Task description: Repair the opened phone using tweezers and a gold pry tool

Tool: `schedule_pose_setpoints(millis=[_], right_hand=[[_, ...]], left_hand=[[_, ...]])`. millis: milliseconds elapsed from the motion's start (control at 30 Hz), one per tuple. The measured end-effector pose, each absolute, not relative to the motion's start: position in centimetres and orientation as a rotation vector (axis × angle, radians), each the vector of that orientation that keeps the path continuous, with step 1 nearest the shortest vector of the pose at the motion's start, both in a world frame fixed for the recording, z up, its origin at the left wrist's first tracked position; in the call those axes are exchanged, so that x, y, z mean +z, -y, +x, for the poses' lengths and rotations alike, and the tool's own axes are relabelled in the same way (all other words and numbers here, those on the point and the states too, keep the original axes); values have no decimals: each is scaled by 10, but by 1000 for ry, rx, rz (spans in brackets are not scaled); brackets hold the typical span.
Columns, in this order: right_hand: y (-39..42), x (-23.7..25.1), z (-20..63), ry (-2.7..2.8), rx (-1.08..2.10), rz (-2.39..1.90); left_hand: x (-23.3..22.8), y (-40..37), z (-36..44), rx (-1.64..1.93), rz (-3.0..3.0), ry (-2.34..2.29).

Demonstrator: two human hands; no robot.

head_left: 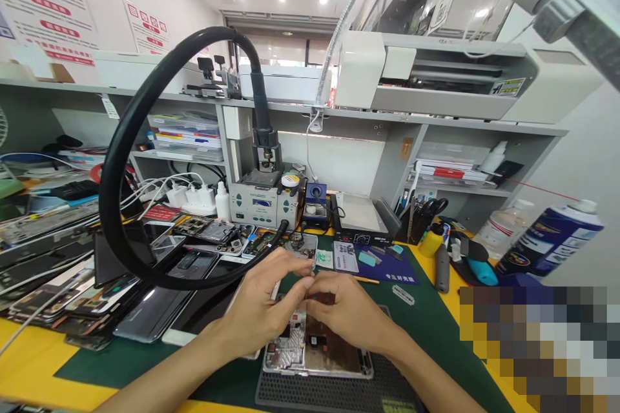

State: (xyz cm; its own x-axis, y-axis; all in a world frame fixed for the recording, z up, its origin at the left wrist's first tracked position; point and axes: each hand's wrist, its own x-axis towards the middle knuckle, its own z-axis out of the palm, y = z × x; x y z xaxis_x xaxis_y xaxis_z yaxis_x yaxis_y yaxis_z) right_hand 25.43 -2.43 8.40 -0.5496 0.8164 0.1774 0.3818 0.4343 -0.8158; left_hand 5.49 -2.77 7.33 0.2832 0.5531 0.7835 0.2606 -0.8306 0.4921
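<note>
Far to the left of the opened phone that you are working on, a heap of dark phones and screens covers the yellow bench; a thick black hose loops in a big ring above that heap, rising to a grey soldering station that stands behind the phone; white chargers sit just left of the station.

Your left hand comes in from the lower left, fingers curled, thumb and forefinger pressed together in a pinch above the phone's top edge; what they pinch is too small to tell. The phone lies face down, its back off and its insides showing, on a black ridged mat on the green mat, straight in front of you. Your right hand rests on the phone's upper right part, fingers bent, fingertips meeting those of the left hand; whether it grips anything you cannot tell.

To the right of the phone lie a yellow bottle, a grey pen-shaped tool and, farther right, a blue spray can.
</note>
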Motion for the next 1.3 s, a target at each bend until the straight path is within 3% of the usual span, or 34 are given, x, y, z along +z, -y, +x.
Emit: schedule_pose_setpoints(millis=[1300], right_hand=[[22,76,252,2123,956,-1144]], left_hand=[[84,21,45,1044,2116,-925]])
